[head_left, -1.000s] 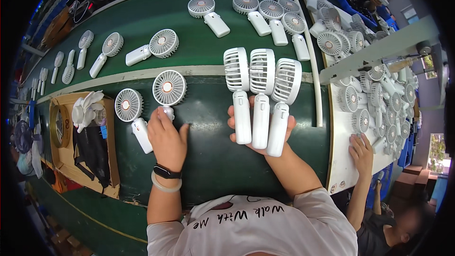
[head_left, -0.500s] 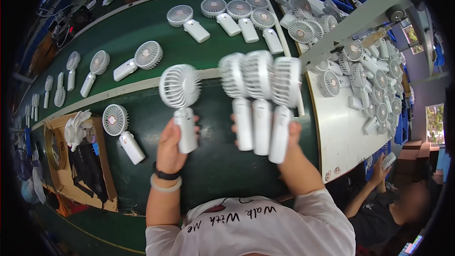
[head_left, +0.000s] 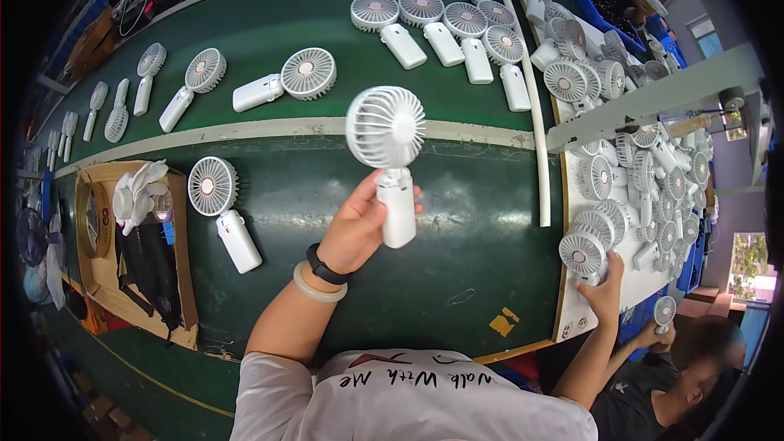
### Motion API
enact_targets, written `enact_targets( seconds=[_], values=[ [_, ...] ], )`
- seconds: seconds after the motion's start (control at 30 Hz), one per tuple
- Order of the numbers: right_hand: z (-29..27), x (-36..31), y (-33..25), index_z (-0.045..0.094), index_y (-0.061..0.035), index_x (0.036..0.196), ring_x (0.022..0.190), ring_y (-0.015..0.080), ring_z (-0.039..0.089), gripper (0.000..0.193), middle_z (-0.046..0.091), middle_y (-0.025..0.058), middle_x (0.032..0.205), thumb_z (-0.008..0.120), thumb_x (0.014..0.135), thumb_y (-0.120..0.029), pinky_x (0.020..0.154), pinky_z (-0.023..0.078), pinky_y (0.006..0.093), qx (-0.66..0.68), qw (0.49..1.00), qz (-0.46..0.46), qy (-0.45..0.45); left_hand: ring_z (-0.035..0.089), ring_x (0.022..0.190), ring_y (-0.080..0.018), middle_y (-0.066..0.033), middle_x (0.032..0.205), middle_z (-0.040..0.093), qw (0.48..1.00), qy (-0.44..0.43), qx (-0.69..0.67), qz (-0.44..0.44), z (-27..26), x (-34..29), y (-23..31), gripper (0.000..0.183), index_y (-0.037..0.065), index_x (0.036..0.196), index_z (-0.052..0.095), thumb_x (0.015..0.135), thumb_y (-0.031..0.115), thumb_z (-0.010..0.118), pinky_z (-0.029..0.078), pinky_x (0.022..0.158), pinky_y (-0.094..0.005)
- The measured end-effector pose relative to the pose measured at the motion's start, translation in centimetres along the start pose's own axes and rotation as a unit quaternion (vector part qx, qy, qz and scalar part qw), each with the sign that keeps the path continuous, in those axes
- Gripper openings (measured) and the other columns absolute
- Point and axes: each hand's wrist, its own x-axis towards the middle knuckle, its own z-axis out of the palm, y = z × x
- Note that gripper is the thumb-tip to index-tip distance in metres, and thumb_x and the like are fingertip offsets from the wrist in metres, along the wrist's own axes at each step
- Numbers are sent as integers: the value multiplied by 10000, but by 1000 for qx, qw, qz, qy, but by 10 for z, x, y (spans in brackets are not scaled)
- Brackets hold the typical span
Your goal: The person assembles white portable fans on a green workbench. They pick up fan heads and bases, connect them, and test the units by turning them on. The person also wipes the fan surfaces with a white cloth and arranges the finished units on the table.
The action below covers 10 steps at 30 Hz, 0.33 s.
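Upright over the bench, a white handheld fan [head_left: 396, 208] is gripped by its handle in my left hand [head_left: 353, 229], its round grille facing away from me. My right hand [head_left: 603, 284] reaches far right, over the near part of the white table. Its fingers close around a small group of white handheld fans [head_left: 582, 253], whose heads overlap in a row; their handles are mostly hidden. Beyond that group lies a large heap of similar fans [head_left: 665, 188]. On the bench to the left of my left hand lies another white fan [head_left: 238, 245].
Several fans [head_left: 308, 73] lie along the green belt [head_left: 269, 28] at the back. A white pipe [head_left: 535, 98] and a metal beam [head_left: 653, 94] stand near the white table [head_left: 576, 302]. At left is a cardboard box [head_left: 186, 278]. A co-worker [head_left: 653, 392] sits close at right, holding a fan.
My right hand has carried three fans from in front of me to the white table at right. My left hand, still holding its fan, has moved right in the view.
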Motion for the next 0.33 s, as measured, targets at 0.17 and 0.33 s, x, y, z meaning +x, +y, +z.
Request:
enact_targets(
  seconds=[0.17,0.33],
  values=[
    [-3,13,-29,482,-17,1198,1147,399,452,624,469,234,1240,755,640,-79,975,366,443,-226,964,82,114,502,1009,-114,-40,1112,503,962,109,247,44,-12,-6,-8,559,32,1303,332,814,-12,599,429,883,-297],
    [1,32,-130,500,-50,1201,1172,354,453,497,473,202,1248,670,734,-38,1012,317,464,-118,976,-50,175,467,1058,-122,-39,1166,479,966,127,214,68,-26,-3,-19,608,62,1383,223,896,161,573,381,939,-302]
  ],
)
